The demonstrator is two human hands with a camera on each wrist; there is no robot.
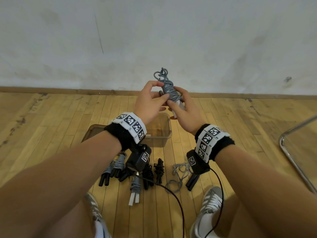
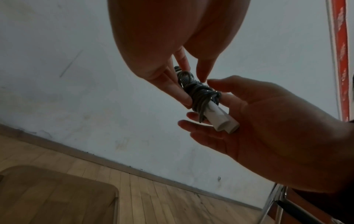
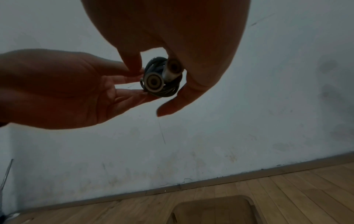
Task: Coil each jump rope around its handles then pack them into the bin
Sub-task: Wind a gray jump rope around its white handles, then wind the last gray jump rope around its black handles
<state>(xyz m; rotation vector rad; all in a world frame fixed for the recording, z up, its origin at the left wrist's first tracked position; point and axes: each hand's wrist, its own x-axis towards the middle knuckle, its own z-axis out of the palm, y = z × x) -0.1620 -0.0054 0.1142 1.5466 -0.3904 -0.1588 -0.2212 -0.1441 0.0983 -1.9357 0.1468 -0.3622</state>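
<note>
Both forearms are bare, no sleeves. Each wrist wears a black fabric band (image 1: 223, 145) wrapped with a strip of white square tiles printed with black-and-white fiducial markers (image 1: 134, 125). Under each wrist hangs a black box-shaped camera unit (image 1: 139, 159) bearing one more marker tile on its face; the one under the right wrist (image 1: 197, 164) has a thin dark cable (image 1: 178, 203) trailing from it. The left hand (image 1: 149, 107) and right hand (image 1: 184, 115) are ungloved. On the feet are grey sneakers (image 1: 208, 208) with white stripes and white laces.
</note>
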